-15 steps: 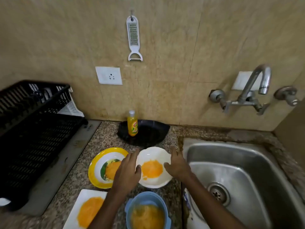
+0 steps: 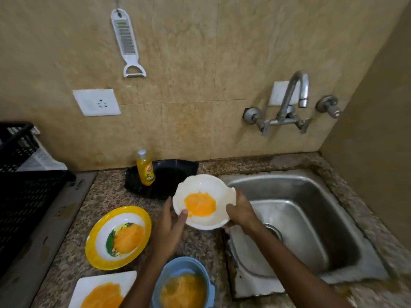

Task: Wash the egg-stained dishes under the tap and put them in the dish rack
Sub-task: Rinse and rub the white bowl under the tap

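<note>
A white bowl (image 2: 205,187) smeared with orange-yellow egg is lifted off the counter, tilted toward me, at the sink's left edge. My left hand (image 2: 170,225) grips its left rim with the thumb inside. My right hand (image 2: 241,211) holds its right rim. On the counter lie a yellow-rimmed plate (image 2: 97,252), a white square plate (image 2: 89,285) and a blue bowl (image 2: 169,270), all egg-stained. The steel sink (image 2: 333,218) is to the right, with the tap (image 2: 299,90) on the wall above it. The black dish rack (image 2: 24,196) stands at the far left.
A yellow dish soap bottle (image 2: 145,167) stands on a black tray (image 2: 175,174) against the wall. A white grater (image 2: 126,41) hangs above a wall socket (image 2: 96,102). A side wall closes in the sink on the right.
Both hands have lifted the white bowl off the counter and carried it up and right toward the sink. The view has shifted to the right.
</note>
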